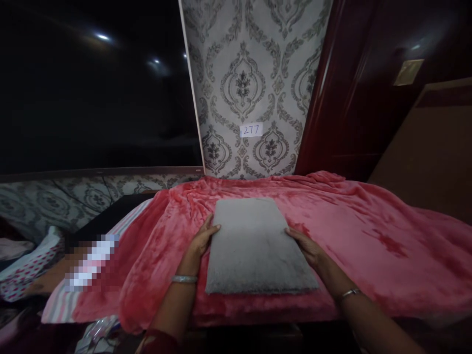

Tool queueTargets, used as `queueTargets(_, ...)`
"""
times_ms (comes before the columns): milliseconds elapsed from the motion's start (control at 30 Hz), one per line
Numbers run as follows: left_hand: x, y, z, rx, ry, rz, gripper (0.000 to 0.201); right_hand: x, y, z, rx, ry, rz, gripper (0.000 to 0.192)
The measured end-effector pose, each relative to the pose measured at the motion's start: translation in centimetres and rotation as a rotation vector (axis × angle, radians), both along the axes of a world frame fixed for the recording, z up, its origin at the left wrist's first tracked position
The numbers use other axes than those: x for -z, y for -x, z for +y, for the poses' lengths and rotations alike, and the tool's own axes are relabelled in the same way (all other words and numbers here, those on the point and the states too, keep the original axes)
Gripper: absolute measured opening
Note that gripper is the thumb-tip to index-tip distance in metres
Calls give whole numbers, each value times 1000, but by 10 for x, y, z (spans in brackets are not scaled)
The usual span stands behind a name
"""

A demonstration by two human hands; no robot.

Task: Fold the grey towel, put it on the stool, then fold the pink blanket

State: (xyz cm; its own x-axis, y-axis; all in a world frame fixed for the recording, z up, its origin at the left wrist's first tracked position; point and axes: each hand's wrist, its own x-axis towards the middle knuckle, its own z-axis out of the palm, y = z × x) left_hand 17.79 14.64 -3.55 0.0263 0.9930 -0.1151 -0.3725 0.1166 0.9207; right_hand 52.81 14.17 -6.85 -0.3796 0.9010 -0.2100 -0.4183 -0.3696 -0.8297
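A flat, rectangular grey plush mat lies in the middle of a pink-red plush blanket. Along its left edge is my left hand, thumb on top and the other fingers at or under the side. My right hand grips the opposite edge the same way, its thumb resting on the upper surface. Most fingertips are hidden by the mat. The mat's near edge looks slightly fuzzy, and its surface appears flat.
Behind the blanket stands a patterned wall with a paper label reading 277. A large black screen is at left, a dark red door and brown cardboard at right. Polka-dot fabric lies at far left.
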Motion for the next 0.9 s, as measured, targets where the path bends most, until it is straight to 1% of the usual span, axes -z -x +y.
queueTargets(200,2,0,0,19,11,-13,118,3,-2,1,-16,-26,-17,38)
queueTargets(333,5,-1,0,-16,0,28,114,5,-1,1,-24,-33,-2,48)
queueTargets(400,5,-2,-1,-39,-9,62,111,4,0,1,17,-33,22,59)
queueTargets(500,3,-5,-1,-53,-10,88,106,2,4,-1,135,-61,43,78)
queueTargets(567,1,-7,-1,-89,-15,124,100,-1,5,-3,179,-71,45,84)
queueTargets(667,-1,-8,1,-161,-7,211,92,-5,5,-6,132,-53,52,81)
queueTargets(733,-1,-8,1,-153,24,254,91,-7,5,-6,97,-43,59,74)
queueTargets(833,2,-6,3,-120,65,335,94,-10,6,-6,126,-37,83,71)
queueTargets(900,7,-2,6,-136,77,427,93,-11,5,-6,151,-42,86,73)
